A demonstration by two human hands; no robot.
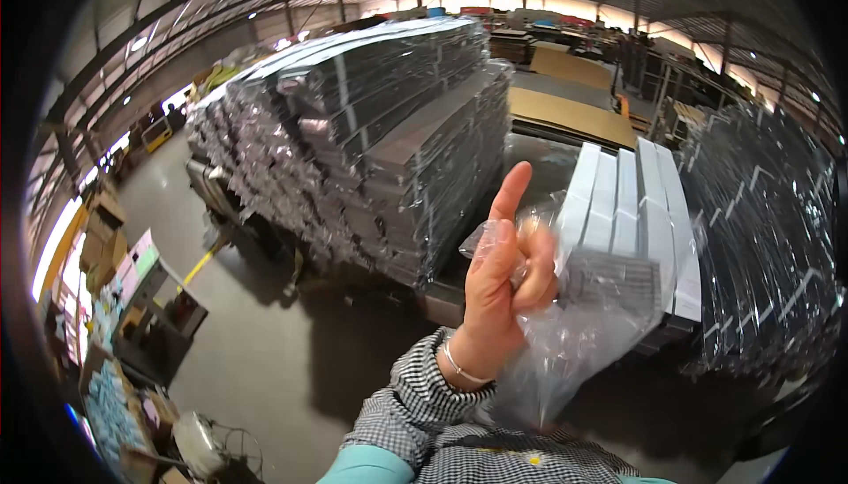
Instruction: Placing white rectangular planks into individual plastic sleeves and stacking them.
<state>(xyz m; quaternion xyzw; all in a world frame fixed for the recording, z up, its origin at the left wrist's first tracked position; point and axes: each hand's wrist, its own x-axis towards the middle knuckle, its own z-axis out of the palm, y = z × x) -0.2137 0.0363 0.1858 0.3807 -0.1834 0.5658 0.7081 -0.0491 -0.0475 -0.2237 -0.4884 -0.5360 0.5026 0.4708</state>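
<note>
- Bag (pixel 565 325): clear, glossy film.
- Sleeve (pixel 424 400): black-and-white check, with a teal cuff layer below.
- Bracelet (pixel 461 367): silver.
- Profiles (pixel 627 210): pale grey-white.
- Wrapped stack (pixel 371 131): silver-grey.
- Floor (pixel 265 351): dull grey.
- Boards (pixel 570 113): tan.

A single head-worn view is given, aimed forward and down; the raised fingers (pixel 511 197) are seen close, pallet stacks (pixel 371 139) beyond them.
</note>
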